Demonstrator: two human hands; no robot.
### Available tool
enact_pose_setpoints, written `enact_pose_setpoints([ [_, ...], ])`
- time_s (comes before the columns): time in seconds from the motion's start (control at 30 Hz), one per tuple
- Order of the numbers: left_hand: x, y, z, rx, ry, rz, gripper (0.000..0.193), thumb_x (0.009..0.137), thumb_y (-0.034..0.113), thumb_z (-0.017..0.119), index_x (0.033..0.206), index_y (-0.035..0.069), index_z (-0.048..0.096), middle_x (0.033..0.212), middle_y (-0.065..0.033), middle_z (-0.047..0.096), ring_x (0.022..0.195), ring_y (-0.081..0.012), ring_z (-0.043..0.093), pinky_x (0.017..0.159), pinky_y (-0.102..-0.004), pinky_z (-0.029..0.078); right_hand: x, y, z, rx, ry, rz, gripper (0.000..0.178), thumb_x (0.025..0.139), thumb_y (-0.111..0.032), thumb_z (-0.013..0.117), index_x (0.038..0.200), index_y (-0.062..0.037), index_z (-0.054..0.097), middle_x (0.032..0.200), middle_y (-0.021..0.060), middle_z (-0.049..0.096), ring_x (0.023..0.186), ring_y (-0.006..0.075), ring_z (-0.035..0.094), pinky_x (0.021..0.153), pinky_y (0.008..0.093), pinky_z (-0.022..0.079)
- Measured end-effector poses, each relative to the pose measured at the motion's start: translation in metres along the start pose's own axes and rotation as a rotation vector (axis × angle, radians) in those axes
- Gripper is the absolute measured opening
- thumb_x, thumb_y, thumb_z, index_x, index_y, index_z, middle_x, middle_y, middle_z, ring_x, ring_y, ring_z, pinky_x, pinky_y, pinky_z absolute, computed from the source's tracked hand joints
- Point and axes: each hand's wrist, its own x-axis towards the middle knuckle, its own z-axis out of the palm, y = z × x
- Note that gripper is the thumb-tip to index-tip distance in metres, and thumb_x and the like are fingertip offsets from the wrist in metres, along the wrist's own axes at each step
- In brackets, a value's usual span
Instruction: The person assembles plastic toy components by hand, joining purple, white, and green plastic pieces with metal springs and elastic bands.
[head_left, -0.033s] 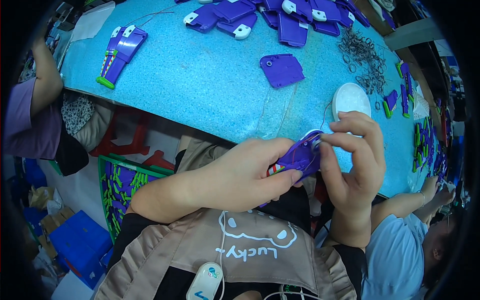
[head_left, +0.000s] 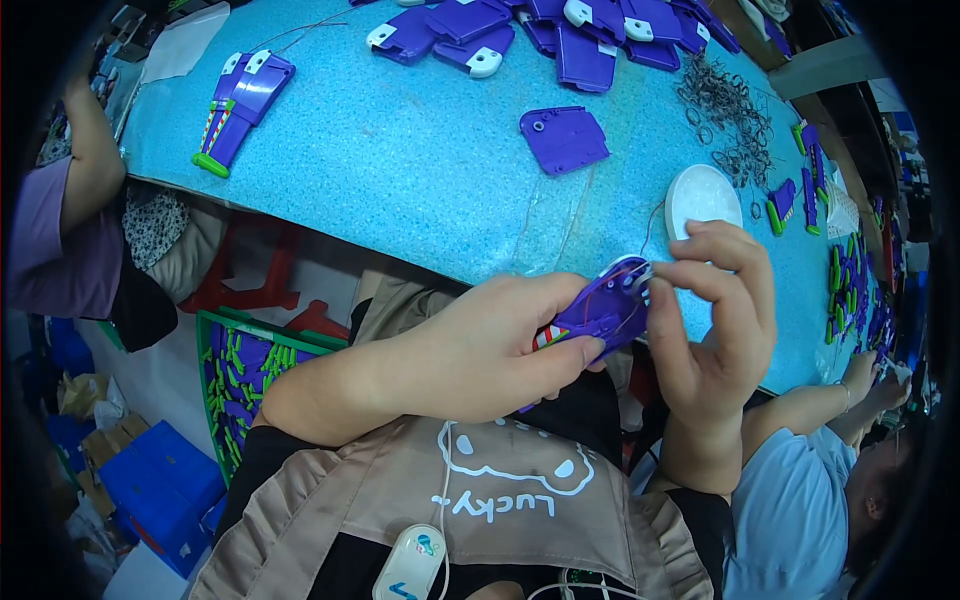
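My left hand (head_left: 500, 345) is wrapped around a purple plastic shell (head_left: 607, 308), thumb along its lower edge. The shell's hollow inside faces up, showing thin red wire and a small round metallic part near its white-rimmed end; a red-and-white striped patch shows by my fingers. At that end my right hand (head_left: 715, 325) pinches thumb and forefinger together, other fingers curled above. Whatever lies between those fingertips is too small to tell. Just beyond my right hand sits a white oval dish (head_left: 702, 190), with a thin wire running down beside it.
On the blue table lie a single purple panel (head_left: 565, 140), a heap of purple shells (head_left: 585, 62), a tangle of metal rings (head_left: 728, 112) and two striped purple-green pieces (head_left: 240, 105). A green crate (head_left: 325, 340) of parts stands lower left. People sit at both sides.
My right fingertips have shifted slightly right, showing more of the round metallic part and the shell's inside. My left hand keeps its hold.
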Motion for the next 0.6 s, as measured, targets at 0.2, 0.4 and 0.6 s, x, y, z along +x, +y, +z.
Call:
enact_pose_setpoints([
  [0.2,-0.001,0.001,0.000,-0.033,0.017,0.011,0.028,0.087,0.014,0.055,0.109,-0.001,0.051,0.087,-0.0061,0.062,0.061,-0.0061,0.055,0.052,-0.0192,0.046,0.000,0.001,0.001,-0.039,0.083,0.005,0.022,0.061,0.003,0.068,0.081,-0.0025,0.060,0.085,0.0109,0.057,0.085,0.0292,0.056,0.074,0.0363,0.045],
  [0.4,-0.002,0.001,0.000,-0.006,0.008,0.034,0.027,0.086,0.013,0.055,0.109,-0.001,0.051,0.086,-0.0061,0.062,0.061,-0.0060,0.055,0.052,-0.0190,0.046,0.001,-0.002,0.001,-0.072,0.071,-0.027,0.022,0.061,0.002,0.068,0.080,-0.0028,0.060,0.084,0.0106,0.057,0.084,0.0290,0.057,0.073,0.0363,0.046],
  [0.6,-0.001,0.000,0.001,0.032,0.002,0.032,0.024,0.086,0.012,0.055,0.106,-0.001,0.052,0.084,-0.0053,0.063,0.061,-0.0059,0.056,0.052,-0.0189,0.045,0.002,-0.007,-0.002,-0.112,0.046,-0.041,0.022,0.060,0.002,0.069,0.079,-0.0031,0.059,0.085,0.0108,0.058,0.083,0.0293,0.057,0.072,0.0362,0.046],
])
